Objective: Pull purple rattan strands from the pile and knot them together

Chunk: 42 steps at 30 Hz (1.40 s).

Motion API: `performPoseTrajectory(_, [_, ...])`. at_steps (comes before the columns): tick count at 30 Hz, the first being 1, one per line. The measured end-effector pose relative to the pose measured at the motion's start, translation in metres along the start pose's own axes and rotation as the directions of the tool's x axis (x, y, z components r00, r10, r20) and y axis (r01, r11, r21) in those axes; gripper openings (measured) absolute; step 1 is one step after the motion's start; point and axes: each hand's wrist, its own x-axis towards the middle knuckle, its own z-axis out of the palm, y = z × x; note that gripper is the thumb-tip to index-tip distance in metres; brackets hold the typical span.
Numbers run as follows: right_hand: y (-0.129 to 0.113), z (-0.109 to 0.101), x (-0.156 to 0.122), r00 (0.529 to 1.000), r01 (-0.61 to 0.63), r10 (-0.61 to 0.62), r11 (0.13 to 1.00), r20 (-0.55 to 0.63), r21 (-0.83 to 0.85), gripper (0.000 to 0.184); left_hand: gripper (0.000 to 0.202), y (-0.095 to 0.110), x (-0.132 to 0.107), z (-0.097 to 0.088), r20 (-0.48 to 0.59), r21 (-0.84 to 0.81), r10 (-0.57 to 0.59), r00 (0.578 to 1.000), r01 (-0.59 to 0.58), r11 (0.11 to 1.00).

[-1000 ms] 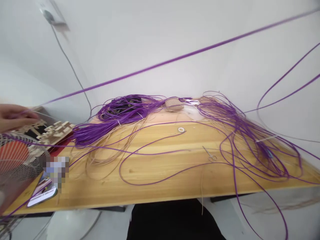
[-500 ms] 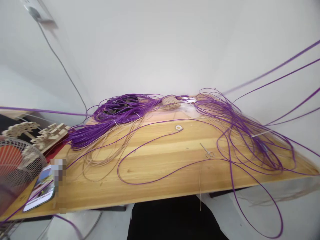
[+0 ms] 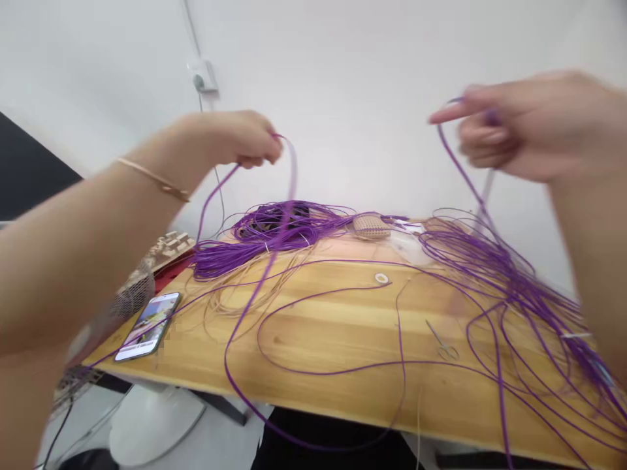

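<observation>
My left hand (image 3: 252, 140), raised at the upper left, has its fingers closed on a purple cord (image 3: 286, 215). The cord sags in a long loop below table height. At the upper right my right hand (image 3: 522, 130) is curled with its index finger extended. A purple cord runs over that finger and drops toward the table; motion blurs it. Under my left hand lies a tied bundle of purple cord (image 3: 225, 260). A looser purple tangle (image 3: 519, 281) spreads on the right, partly behind my right forearm.
On the wooden table (image 3: 313, 333) lie scissors (image 3: 443, 343), a white ring (image 3: 381, 279), a phone (image 3: 148, 326), tan strands (image 3: 220, 303) and a woven tan piece (image 3: 371, 227). A mesh fan guard (image 3: 134, 290) stands left. A white round base (image 3: 154, 424) is below.
Both hands have come into view, raised, with purple cord. Cords that stretched off both sides now hang from the hands. The view has shifted, so the table sits lower and further right.
</observation>
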Motion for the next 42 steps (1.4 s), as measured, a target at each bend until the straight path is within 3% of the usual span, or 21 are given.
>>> performPoseTrajectory(2, [-0.009, 0.050, 0.003, 0.994, 0.054, -0.053, 0.998, 0.093, -0.008, 0.030, 0.051, 0.040, 0.003, 0.009, -0.032, 0.091, 0.076, 0.997, -0.073, 0.993])
performPoseTrajectory(4, [-0.009, 0.083, 0.007, 0.983, 0.058, -0.054, 0.998, 0.173, -0.017, 0.029, 0.042, 0.064, 0.003, 0.018, -0.106, 0.114, 0.208, 0.972, -0.196, 0.974])
performPoseTrajectory(7, [0.002, 0.100, 0.012, 0.974, 0.047, -0.053, 0.998, 0.219, 0.030, 0.026, 0.037, 0.065, -0.001, 0.030, -0.211, 0.144, 0.342, 0.916, -0.316, 0.938])
performPoseTrajectory(10, [0.020, 0.093, 0.003, 0.972, 0.016, -0.016, 1.000, 0.234, 0.002, 0.024, 0.037, 0.031, -0.008, 0.045, -0.249, 0.275, 0.348, 0.904, -0.278, 0.920])
performPoseTrajectory(12, [0.033, 0.087, -0.012, 0.954, 0.005, 0.013, 0.998, 0.300, -0.058, 0.026, 0.040, -0.001, -0.011, 0.057, -0.289, 0.396, 0.242, 0.926, -0.114, 0.911])
performPoseTrajectory(15, [0.055, 0.081, -0.040, 0.899, 0.070, 0.051, 0.964, 0.435, -0.257, 0.030, 0.043, -0.049, -0.016, 0.073, -0.165, 0.392, -0.034, 0.986, 0.097, 0.915])
performPoseTrajectory(18, [0.075, 0.079, -0.063, 0.861, 0.196, 0.057, 0.880, 0.506, -0.433, 0.030, 0.046, -0.086, -0.020, 0.085, -0.060, 0.363, -0.107, 0.993, 0.121, 0.924])
performPoseTrajectory(20, [0.085, 0.079, -0.072, 0.797, 0.183, 0.151, 0.862, 0.584, -0.472, 0.028, 0.037, -0.103, -0.022, 0.091, -0.028, 0.303, -0.094, 0.995, 0.098, 0.948])
performPoseTrajectory(21, [0.090, 0.079, -0.076, 0.740, 0.159, 0.217, 0.864, 0.637, -0.479, 0.026, 0.032, -0.110, -0.022, 0.093, -0.006, 0.254, -0.091, 0.996, 0.089, 0.963])
performPoseTrajectory(24, [0.102, 0.082, -0.080, 0.457, 0.040, 0.356, 0.907, 0.815, -0.419, 0.021, 0.026, -0.119, -0.025, 0.104, -0.012, 0.088, -0.049, 0.999, 0.049, 0.995])
performPoseTrajectory(25, [0.106, 0.085, -0.079, 0.403, -0.039, 0.358, 0.926, 0.843, -0.375, 0.024, 0.027, -0.118, -0.028, 0.110, -0.065, 0.062, 0.006, 0.998, -0.002, 0.998])
performPoseTrajectory(26, [0.111, 0.089, -0.077, 0.404, -0.140, 0.344, 0.939, 0.847, -0.315, 0.029, 0.027, -0.115, -0.031, 0.115, -0.132, 0.056, 0.087, 0.987, -0.080, 0.995])
performPoseTrajectory(27, [0.116, 0.093, -0.073, 0.462, -0.247, 0.331, 0.939, 0.823, -0.239, 0.034, 0.028, -0.110, -0.035, 0.122, -0.199, 0.062, 0.190, 0.961, -0.181, 0.981])
performPoseTrajectory(29, [0.125, 0.105, -0.061, 0.656, -0.407, 0.321, 0.913, 0.683, -0.038, 0.037, 0.033, -0.093, -0.047, 0.136, -0.250, 0.100, 0.377, 0.892, -0.364, 0.926])
performPoseTrajectory(30, [0.129, 0.111, -0.054, 0.728, -0.449, 0.320, 0.891, 0.607, 0.069, 0.037, 0.035, -0.083, -0.055, 0.143, -0.241, 0.122, 0.465, 0.852, -0.449, 0.885])
performPoseTrajectory(31, [0.133, 0.119, -0.046, 0.756, -0.485, 0.328, 0.862, 0.566, 0.149, 0.036, 0.036, -0.071, -0.062, 0.151, -0.217, 0.151, 0.545, 0.810, -0.523, 0.839])
performPoseTrajectory(33, [0.137, 0.136, -0.031, 0.734, -0.552, 0.348, 0.805, 0.583, 0.215, 0.039, 0.031, -0.046, -0.077, 0.166, -0.205, 0.208, 0.673, 0.711, -0.640, 0.740])
performPoseTrajectory(34, [0.138, 0.144, -0.025, 0.709, -0.575, 0.353, 0.791, 0.611, 0.210, 0.043, 0.026, -0.034, -0.083, 0.174, -0.161, 0.236, 0.752, 0.639, -0.715, 0.658])
performPoseTrajectory(37, [0.139, 0.165, -0.009, 0.666, -0.558, 0.315, 0.812, 0.676, 0.171, 0.049, 0.025, -0.006, -0.098, 0.200, -0.084, 0.263, 0.853, 0.516, -0.814, 0.518])
performPoseTrajectory(40, [0.144, 0.171, 0.004, 0.702, -0.521, 0.199, 0.798, 0.684, 0.303, 0.048, 0.022, 0.007, -0.112, 0.228, 0.038, 0.162, 0.846, 0.532, -0.839, 0.520])
performPoseTrajectory(42, [0.151, 0.166, 0.013, 0.771, -0.502, 0.162, 0.751, 0.616, 0.430, 0.051, 0.020, 0.006, -0.122, 0.243, 0.136, 0.002, 0.806, 0.576, -0.814, 0.581])
